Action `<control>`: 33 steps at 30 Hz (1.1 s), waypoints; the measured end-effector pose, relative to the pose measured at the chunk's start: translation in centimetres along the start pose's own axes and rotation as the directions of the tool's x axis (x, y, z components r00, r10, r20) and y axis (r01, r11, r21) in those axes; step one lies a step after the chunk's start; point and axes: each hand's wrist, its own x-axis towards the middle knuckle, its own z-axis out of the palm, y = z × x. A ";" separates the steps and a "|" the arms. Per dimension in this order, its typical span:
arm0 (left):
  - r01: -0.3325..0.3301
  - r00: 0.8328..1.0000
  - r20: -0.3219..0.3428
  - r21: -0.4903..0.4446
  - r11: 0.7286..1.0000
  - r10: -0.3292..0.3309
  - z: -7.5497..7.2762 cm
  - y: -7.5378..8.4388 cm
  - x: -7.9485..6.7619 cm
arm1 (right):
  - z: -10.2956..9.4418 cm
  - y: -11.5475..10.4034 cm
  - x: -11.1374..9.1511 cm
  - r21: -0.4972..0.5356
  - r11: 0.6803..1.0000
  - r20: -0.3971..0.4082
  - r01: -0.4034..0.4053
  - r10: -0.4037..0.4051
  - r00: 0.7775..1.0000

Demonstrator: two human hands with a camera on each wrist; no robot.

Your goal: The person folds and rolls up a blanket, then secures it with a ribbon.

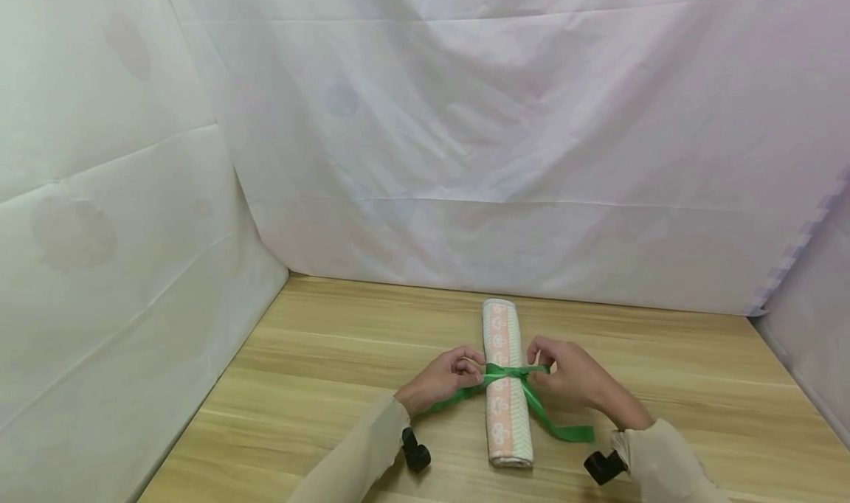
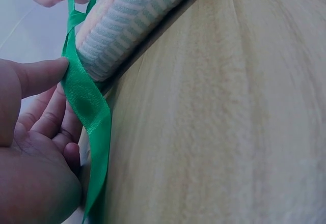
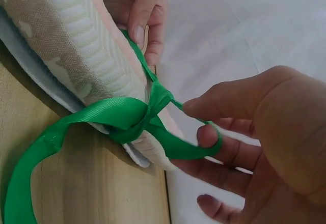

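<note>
A rolled towel (image 1: 499,418), white with a pink flowered band, lies lengthwise on the wooden table. Green ribbon (image 1: 574,434) goes round its middle, crossing in a knot (image 3: 160,98) on top. On the towel's left, my left hand (image 1: 446,377) pinches the ribbon between thumb and fingers; its tail (image 2: 97,127) hangs past the palm in the left wrist view. Over on the right, my right hand (image 1: 572,374) holds a small ribbon loop (image 3: 186,148) with thumb and curled fingers. Another ribbon tail curves down to the table beside the towel.
The wooden table (image 1: 319,355) extends around the towel. White cloth (image 1: 505,119) hangs along its back, with more cloth (image 1: 119,282) on the left side. Each wrist carries a small black camera (image 1: 415,455).
</note>
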 end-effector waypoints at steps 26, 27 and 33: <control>0.003 1.000 -0.001 0.012 1.000 -0.003 0.0 0.1 -0.1 | -0.3 1.3 -0.9 0.023 0.999 -0.181 0.024 -0.019 0.983; 0.004 1.000 -0.001 0.011 1.000 -0.004 0.1 0.2 -0.1 | -0.4 1.3 -1.0 0.006 1.000 -0.181 0.024 -0.022 0.983; 0.005 1.000 -0.004 0.019 1.000 -0.005 0.0 0.3 -0.3 | -1.2 1.1 -1.3 -0.100 0.995 -0.192 0.001 -0.020 0.981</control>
